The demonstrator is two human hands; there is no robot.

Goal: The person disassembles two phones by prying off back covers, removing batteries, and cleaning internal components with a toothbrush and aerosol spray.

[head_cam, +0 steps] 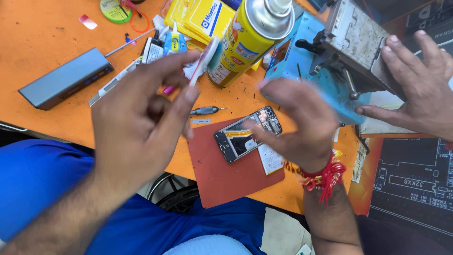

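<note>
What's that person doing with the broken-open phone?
The person's left hand pinches a small brush-like tool in the air. Their right hand, blurred, hovers just over an opened phone lying on a red mat. Another person's hand rests on a metal device nearby.

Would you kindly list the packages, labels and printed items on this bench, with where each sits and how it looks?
Spray can: top centre, yellow cylinder, silver shoulder, white cap, red and blue label.
Yellow packets: stacked left of the can, flat, with a blue and white label.
Small glue bottle: beside the packets, blue label, white nozzle.
Dark printed mat: right edge, black with white line diagrams.
Opened phone: on the red pad, no lit screen.
</note>
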